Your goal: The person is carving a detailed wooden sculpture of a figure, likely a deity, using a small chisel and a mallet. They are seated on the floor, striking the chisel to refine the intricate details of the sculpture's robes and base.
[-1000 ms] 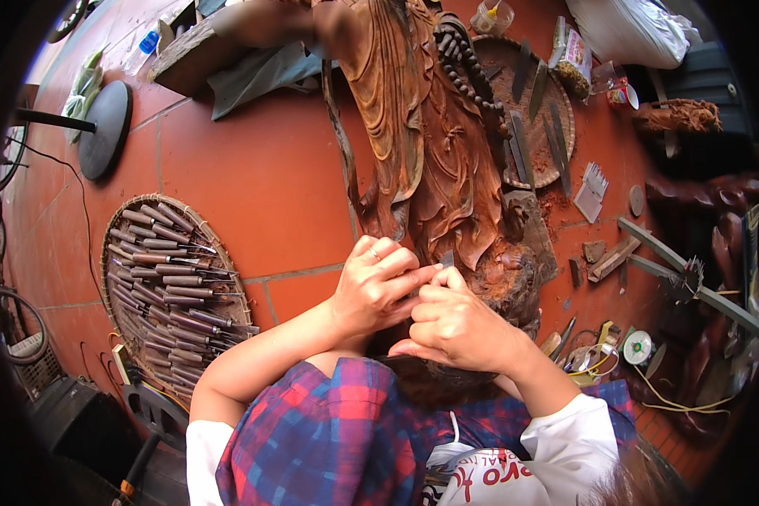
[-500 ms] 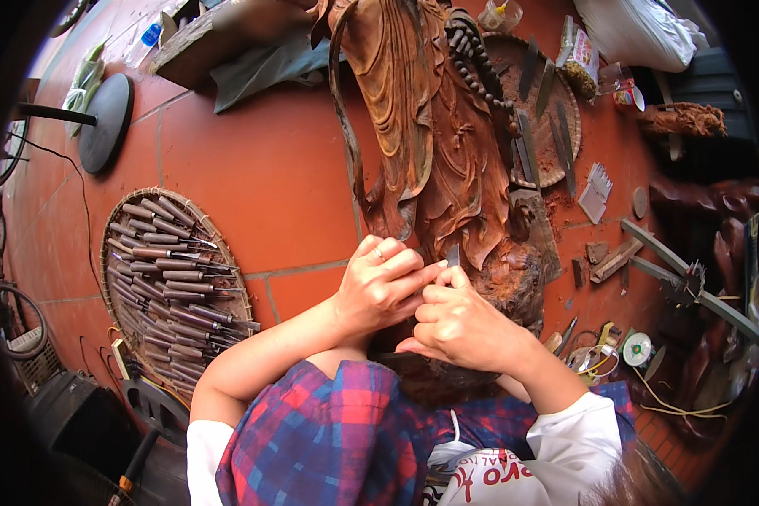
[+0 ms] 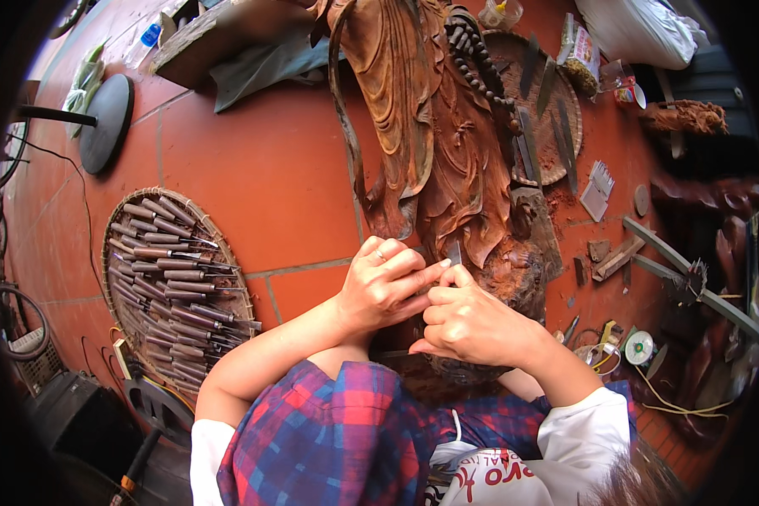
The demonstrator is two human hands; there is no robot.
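Observation:
Before me leans a large carved wooden statue (image 3: 472, 160), with robe folds, a string of round beads and a rough base. A small flat metal blade (image 3: 454, 251) pokes up at the carving's lower folds; its other end is hidden in my grip. My right hand (image 3: 468, 312) is closed around it, fingers curled. My left hand (image 3: 388, 278), with a ring on one finger, is closed too, its fingertips pressed together beside the blade and touching my right hand. Whether the blade has a handle cannot be seen.
At left, a round woven tray (image 3: 244, 282) carries several wooden-handled chisels (image 3: 190, 287). Another woven tray (image 3: 567, 126) with flat files lies right of the statue. Wood scraps (image 3: 620, 257), a metal stand (image 3: 704, 295) and cable lie at right. A black round base (image 3: 108, 122) stands far left.
Both hands and the blade have shifted very slightly to the right along the statue's lower folds. The grip looks the same.

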